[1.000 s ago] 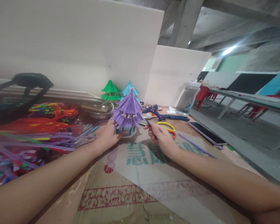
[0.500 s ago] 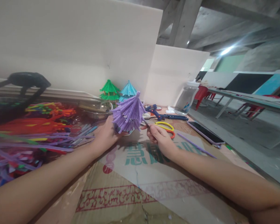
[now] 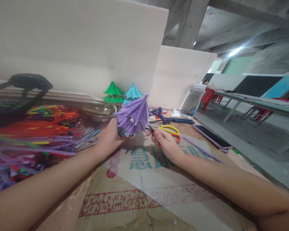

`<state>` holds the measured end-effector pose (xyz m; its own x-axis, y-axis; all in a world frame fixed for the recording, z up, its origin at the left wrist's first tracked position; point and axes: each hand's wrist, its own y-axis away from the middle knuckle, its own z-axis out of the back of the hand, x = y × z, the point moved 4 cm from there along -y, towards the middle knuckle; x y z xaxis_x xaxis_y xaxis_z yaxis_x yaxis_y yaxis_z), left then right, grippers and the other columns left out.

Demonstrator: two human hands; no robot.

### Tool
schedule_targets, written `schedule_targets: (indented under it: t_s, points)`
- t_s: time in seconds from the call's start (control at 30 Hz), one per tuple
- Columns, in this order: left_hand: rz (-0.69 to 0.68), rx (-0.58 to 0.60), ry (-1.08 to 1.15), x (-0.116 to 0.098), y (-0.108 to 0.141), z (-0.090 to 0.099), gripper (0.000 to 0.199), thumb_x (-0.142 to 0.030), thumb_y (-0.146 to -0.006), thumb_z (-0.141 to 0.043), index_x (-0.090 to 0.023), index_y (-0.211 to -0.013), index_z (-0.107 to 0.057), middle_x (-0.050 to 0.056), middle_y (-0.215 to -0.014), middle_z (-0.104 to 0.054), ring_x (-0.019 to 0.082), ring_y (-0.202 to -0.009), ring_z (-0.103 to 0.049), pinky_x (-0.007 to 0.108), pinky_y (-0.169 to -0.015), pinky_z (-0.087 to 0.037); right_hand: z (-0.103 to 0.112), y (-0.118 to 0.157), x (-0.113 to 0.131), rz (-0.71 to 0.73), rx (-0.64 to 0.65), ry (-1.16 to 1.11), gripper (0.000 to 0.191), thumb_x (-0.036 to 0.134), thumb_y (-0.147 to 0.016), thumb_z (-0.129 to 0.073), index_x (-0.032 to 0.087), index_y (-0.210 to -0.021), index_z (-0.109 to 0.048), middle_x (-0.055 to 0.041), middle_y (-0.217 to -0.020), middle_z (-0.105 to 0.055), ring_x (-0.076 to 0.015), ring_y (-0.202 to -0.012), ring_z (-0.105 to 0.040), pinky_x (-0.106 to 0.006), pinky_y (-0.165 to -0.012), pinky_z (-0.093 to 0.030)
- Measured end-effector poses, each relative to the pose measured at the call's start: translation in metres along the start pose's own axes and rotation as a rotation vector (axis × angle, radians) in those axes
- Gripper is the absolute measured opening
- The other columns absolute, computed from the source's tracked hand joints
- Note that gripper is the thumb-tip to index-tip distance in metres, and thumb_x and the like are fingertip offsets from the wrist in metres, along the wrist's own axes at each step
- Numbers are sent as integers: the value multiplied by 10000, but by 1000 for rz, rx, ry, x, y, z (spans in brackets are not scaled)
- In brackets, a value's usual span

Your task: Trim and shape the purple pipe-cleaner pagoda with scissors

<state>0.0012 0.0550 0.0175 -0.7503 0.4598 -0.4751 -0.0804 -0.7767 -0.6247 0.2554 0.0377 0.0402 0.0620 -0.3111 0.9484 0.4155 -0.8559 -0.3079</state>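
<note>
My left hand (image 3: 112, 138) grips the underside of a purple two-tiered pipe-cleaner roof (image 3: 133, 114), which leans to the right; the fingers beneath it are partly hidden. Just right of its lower edge, my right hand (image 3: 162, 139) is closed on thin dark tweezers (image 3: 151, 129), tips pointing up and left. Yellow-and-orange-handled scissors (image 3: 170, 129) lie behind the right hand. A green roof model (image 3: 113, 93) and a light blue one (image 3: 133, 92) stand behind the purple piece.
Colourful pipe cleaners (image 3: 38, 128) pile up at left. A glue gun (image 3: 161, 115), pliers (image 3: 180, 121), a clear jar (image 3: 192, 101), a phone (image 3: 212, 136) and a purple stem (image 3: 202, 149) lie right of centre. White boards (image 3: 86, 48) rise behind.
The purple roof has tilted further, its peak moving slightly right. The tweezers in my right hand have shifted slightly, their tips now lower beside the roof's edge.
</note>
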Motion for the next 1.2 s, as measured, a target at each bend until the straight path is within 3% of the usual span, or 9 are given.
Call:
schedule_targets:
  t_s: [0.17,0.47,0.6,0.83,1.0,1.2]
  points:
    - [11,-6,-31,1,-2,2,677,-466,-863,-882,-224,-1362,-493,170,-1351,-661,429,-1371,-649,570,-1136,-552,2,-1,-2,-18,-5,-6,710,898,-878,-731,201,-1006,-694,94,-624,-339,-113,-552,-245,-298,-511,-170]
    - [-29,-11,-69,3,-2,1,606,-520,-893,-834,-209,-1288,-495,168,-1269,-652,436,-1261,-680,598,-1075,-575,-1,1,-1,-33,21,-29,722,895,-868,-746,189,-1006,-692,96,-623,-356,-104,-544,-251,-286,-507,-173]
    - [-69,-43,-125,4,-1,1,588,-514,-934,-788,-200,-1331,-489,188,-1286,-651,446,-1266,-679,598,-1059,-583,0,0,-1,-41,15,-43,696,889,-856,-765,206,-933,-655,95,-622,-370,-96,-535,-264,-276,-503,-179]
    - [-75,-58,-181,3,1,0,594,-464,-911,-818,-220,-1348,-498,175,-1304,-663,429,-1253,-696,576,-1065,-589,3,-2,-5,-79,-14,-59,716,896,-849,-750,198,-995,-691,97,-611,-367,-94,-515,-222,-278,-479,-142]
    - [-72,-53,-174,0,1,1,655,-483,-905,-810,-186,-1398,-497,213,-1352,-662,462,-1280,-693,607,-1080,-585,3,-3,-6,-80,-26,-70,698,900,-835,-765,215,-903,-652,86,-614,-393,-88,-507,-219,-288,-482,-136]
    - [-83,-52,-178,0,0,1,632,-460,-911,-790,-175,-1400,-507,223,-1344,-670,463,-1280,-695,610,-1082,-582,4,-3,-7,-86,-43,-56,716,893,-829,-768,195,-976,-701,101,-599,-361,-89,-510,-221,-272,-487,-152]
